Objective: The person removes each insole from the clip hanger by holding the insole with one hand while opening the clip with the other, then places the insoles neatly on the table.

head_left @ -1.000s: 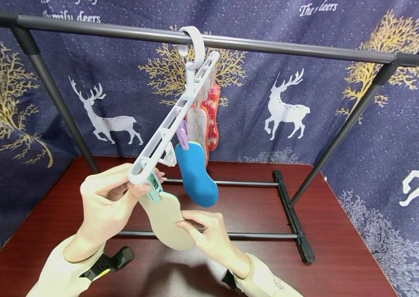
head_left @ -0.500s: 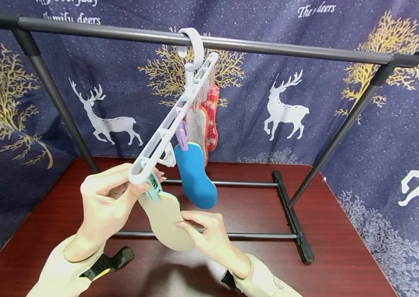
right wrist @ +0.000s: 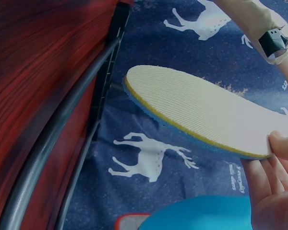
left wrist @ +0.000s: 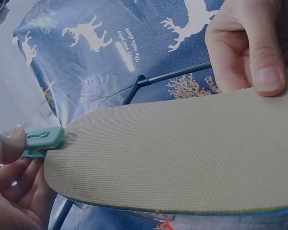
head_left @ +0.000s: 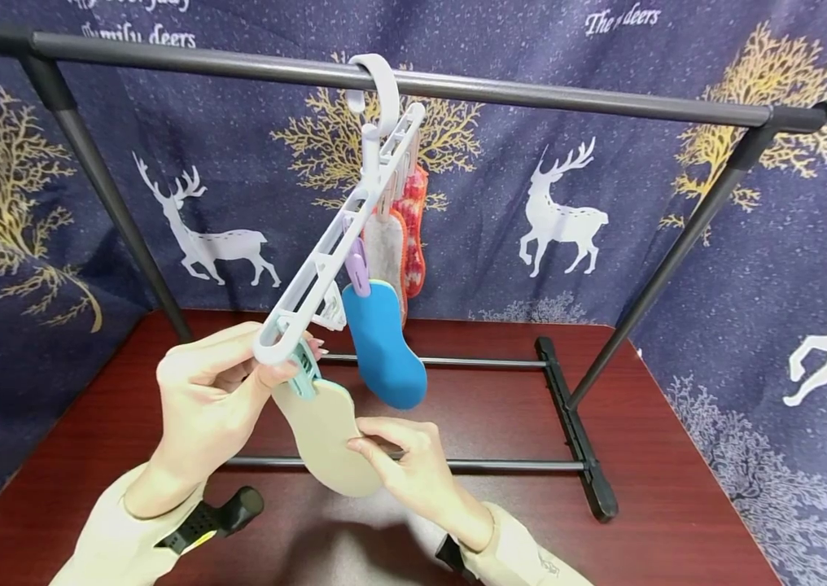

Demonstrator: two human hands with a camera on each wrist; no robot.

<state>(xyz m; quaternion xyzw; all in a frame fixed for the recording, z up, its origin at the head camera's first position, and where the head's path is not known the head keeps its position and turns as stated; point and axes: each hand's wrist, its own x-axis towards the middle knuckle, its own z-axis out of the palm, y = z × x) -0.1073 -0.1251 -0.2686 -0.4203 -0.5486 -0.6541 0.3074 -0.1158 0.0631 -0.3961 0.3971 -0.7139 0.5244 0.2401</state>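
A beige insole (head_left: 329, 439) with a blue underside hangs at the near end of a white clip hanger (head_left: 325, 264). My left hand (head_left: 212, 399) pinches the teal clothespin (head_left: 304, 370) there; in the left wrist view its teal jaws sit over the insole's narrow end. My right hand (head_left: 409, 464) holds the insole's side edge between thumb and fingers. Farther along the hanger, a blue insole (head_left: 384, 346) hangs from a purple clothespin (head_left: 357, 268). Behind it hang a grey insole with orange edging (head_left: 387, 248) and a red patterned insole (head_left: 413, 232).
The hanger hooks over the dark top bar (head_left: 567, 96) of a rack. Its lower bars (head_left: 516, 465) and black foot (head_left: 578, 431) stand on a red-brown table (head_left: 677, 505). A blue deer-print cloth (head_left: 472, 220) covers the wall behind. A white clip (head_left: 330, 309) hangs between the insoles.
Both hands keep the same hold on the clothespin and the beige insole. The head view and the far end of the hanger shift very slightly left.
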